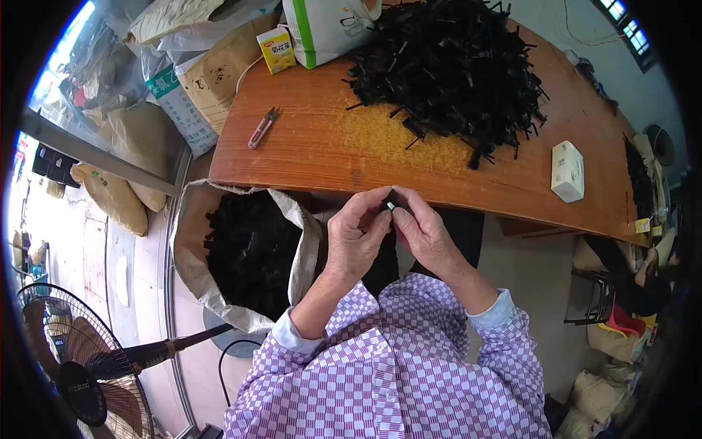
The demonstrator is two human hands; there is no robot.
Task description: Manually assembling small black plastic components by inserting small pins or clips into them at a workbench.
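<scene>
My left hand [356,235] and my right hand [425,233] meet at the near edge of the table. Between their fingertips they pinch a small black piece [393,196] with a pale, whitish bit on it; most of it is hidden by the fingers. Beyond my hands, a large heap of black strip-like pieces [453,73] covers the far middle of the wooden table [292,157]. A wide-open white sack [191,219] stands at lower left, holding many black pieces [252,252]. Thread snips [263,129] with a pinkish handle lie on the table's left part.
A white box [567,172] sits on the table's right side. At the far left edge are a yellow box [276,50] and a white and green bag [329,33]. A standing fan [80,380] is at lower left, and filled sacks [110,194] lean beyond it.
</scene>
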